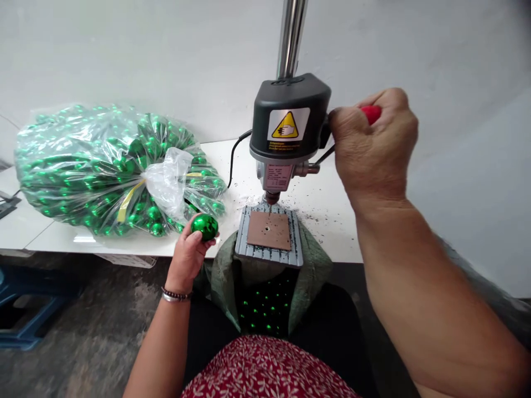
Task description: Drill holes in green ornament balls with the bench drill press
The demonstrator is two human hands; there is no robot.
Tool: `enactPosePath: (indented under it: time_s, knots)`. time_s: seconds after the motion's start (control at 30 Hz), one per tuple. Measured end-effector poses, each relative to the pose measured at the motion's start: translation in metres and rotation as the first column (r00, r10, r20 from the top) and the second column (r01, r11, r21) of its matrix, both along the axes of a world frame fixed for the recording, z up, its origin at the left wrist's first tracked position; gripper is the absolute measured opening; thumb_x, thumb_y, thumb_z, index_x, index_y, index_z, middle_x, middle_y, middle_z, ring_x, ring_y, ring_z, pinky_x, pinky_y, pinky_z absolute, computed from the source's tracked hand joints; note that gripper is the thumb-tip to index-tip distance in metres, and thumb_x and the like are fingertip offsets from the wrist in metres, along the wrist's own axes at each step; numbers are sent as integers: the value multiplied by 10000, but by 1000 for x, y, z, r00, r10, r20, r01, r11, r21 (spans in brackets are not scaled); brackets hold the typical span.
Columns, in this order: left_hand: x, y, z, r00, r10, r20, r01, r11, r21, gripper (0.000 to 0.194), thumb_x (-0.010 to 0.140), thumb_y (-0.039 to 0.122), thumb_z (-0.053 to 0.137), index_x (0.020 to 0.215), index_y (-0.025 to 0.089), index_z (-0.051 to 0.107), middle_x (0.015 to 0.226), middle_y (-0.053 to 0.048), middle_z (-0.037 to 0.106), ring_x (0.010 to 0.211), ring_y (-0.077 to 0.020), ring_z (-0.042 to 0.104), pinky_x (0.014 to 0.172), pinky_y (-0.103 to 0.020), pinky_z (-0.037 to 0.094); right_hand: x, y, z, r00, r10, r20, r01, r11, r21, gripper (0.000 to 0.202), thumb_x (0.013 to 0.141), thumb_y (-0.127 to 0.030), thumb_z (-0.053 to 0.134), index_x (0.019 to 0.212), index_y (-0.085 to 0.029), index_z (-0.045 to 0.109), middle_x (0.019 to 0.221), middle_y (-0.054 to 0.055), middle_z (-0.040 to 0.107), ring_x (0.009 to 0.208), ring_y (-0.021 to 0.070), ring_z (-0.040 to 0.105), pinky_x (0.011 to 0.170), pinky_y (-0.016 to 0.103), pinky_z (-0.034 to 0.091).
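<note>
To the left of the left hand [193, 249] there is a big clear bag [83, 171] full of shiny green balls, and it lies on the white worktop [332, 221]. The left hand grips one green ball [204, 227] with its fingers. Between the two hands stands the drill press [290, 119], above a brown plate [269, 230] with a hole. The right hand [375, 146] is closed around the red knob [371, 114] of the lever.
</note>
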State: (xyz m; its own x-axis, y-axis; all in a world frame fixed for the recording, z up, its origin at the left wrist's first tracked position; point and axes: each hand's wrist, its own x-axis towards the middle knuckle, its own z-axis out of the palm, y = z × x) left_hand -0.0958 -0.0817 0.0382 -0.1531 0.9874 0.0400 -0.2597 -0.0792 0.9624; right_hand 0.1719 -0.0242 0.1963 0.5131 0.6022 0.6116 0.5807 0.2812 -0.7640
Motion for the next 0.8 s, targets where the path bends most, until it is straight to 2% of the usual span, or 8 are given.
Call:
enactPosePath:
  time_s: [0.23,0.33,0.4,0.47,0.53,0.6,0.7,0.8]
  knots:
    - [43,0,-8,941,-268,206,292,952,-96,534,648,360,734,1140,252,559,1083,-49,690,875,-197,698,732,-307,543,1,-2,2,999,39,-15,-39,998,-49,281,842,-185,612,710,-174,364,635,-79,381,632,26,321,678,210,316]
    - [55,4,-14,885,-310,348,389,902,-186,474,655,366,732,1082,242,565,1028,-36,699,868,-196,710,772,-327,560,1,-1,4,998,44,-41,-46,998,-52,307,832,-180,634,696,-179,358,626,-78,388,624,32,321,664,213,317]
    - [60,7,-17,851,-305,428,431,870,-237,489,668,358,738,1111,260,557,957,-7,699,810,-178,712,755,-322,568,2,-1,4,997,51,-51,-53,998,-46,307,829,-179,639,697,-180,362,630,-76,397,625,35,324,662,215,321]
    - [63,11,-19,832,-298,468,462,839,-287,469,700,357,734,1125,272,553,879,16,690,698,-146,688,634,-269,548,2,0,3,996,63,-60,-65,997,-34,306,828,-176,640,698,-182,363,634,-75,397,625,38,320,661,216,320]
    - [65,15,-20,823,-297,485,489,805,-336,363,752,390,709,1049,237,570,802,16,671,571,-107,622,485,-201,455,2,0,3,995,72,-67,-75,997,-30,309,823,-174,647,696,-182,364,631,-74,391,624,41,314,661,218,316]
    - [67,18,-21,816,-281,505,498,786,-366,309,799,438,679,959,197,571,767,2,658,507,-82,565,419,-173,375,2,0,3,995,72,-70,-74,997,-30,309,823,-174,649,698,-182,367,635,-73,395,628,41,314,666,219,315]
    - [69,20,-22,832,-218,510,449,805,-387,308,828,444,680,953,187,565,808,-19,673,580,-99,620,470,-178,436,2,0,3,996,68,-60,-71,997,-41,313,830,-179,643,701,-183,358,644,-72,397,633,37,314,670,217,314]
    - [70,20,-21,862,-204,463,397,840,-369,350,771,347,760,1011,214,543,886,-20,685,754,-157,702,594,-215,520,2,-1,3,995,77,-60,-80,996,-36,300,832,-182,634,708,-181,360,639,-79,380,627,30,308,671,210,306]
